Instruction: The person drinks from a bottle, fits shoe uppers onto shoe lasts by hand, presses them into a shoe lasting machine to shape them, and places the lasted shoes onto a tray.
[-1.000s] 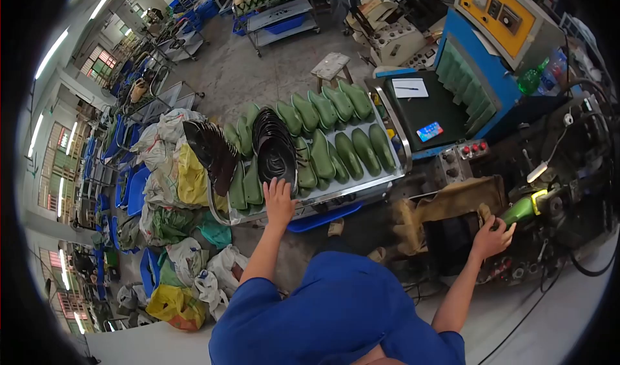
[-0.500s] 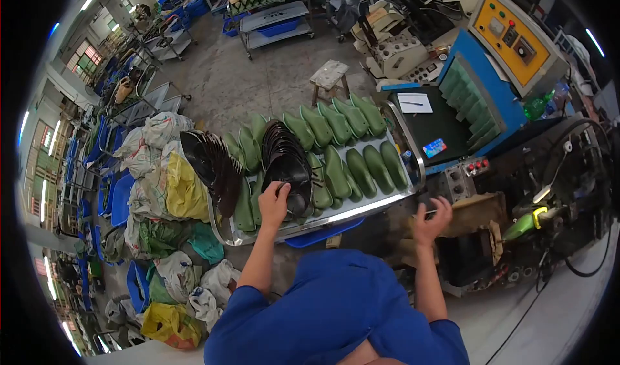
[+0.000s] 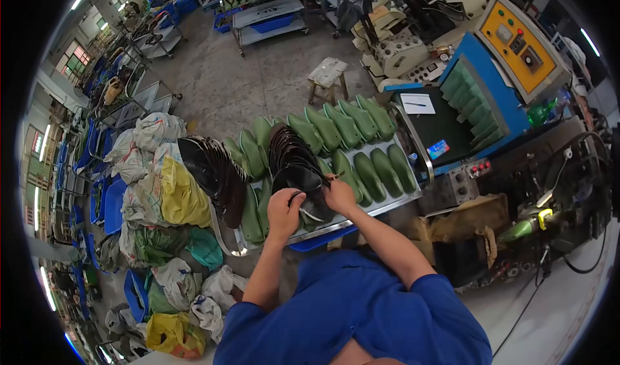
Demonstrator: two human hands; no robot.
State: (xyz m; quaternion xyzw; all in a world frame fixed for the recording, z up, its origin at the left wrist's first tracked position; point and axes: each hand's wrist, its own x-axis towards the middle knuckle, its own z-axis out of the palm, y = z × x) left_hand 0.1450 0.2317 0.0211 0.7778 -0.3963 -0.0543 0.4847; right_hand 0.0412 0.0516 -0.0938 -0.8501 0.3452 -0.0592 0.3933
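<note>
A nested stack of dark shoe uppers (image 3: 292, 151) lies on a metal trolley (image 3: 352, 220) among rows of green shoe lasts (image 3: 370, 176). My left hand (image 3: 284, 211) is closed on the near edge of the front black shoe upper (image 3: 302, 179). On that upper's right side, my right hand (image 3: 340, 194) pinches its edge, with the fingertips partly hidden. Another stack of dark brown uppers (image 3: 218, 183) leans at the trolley's left end.
Sacks and bags (image 3: 184, 187) are piled to the left. On the right stand a blue machine (image 3: 497, 123) with a yellow control panel (image 3: 520, 41) and a device holding a green last (image 3: 516, 230). A stool (image 3: 328, 73) stands behind the trolley.
My right hand has come left from beside the machine to the front shoe upper and closed on its edge. My left hand stays on the same upper, whose front is now lifted slightly.
</note>
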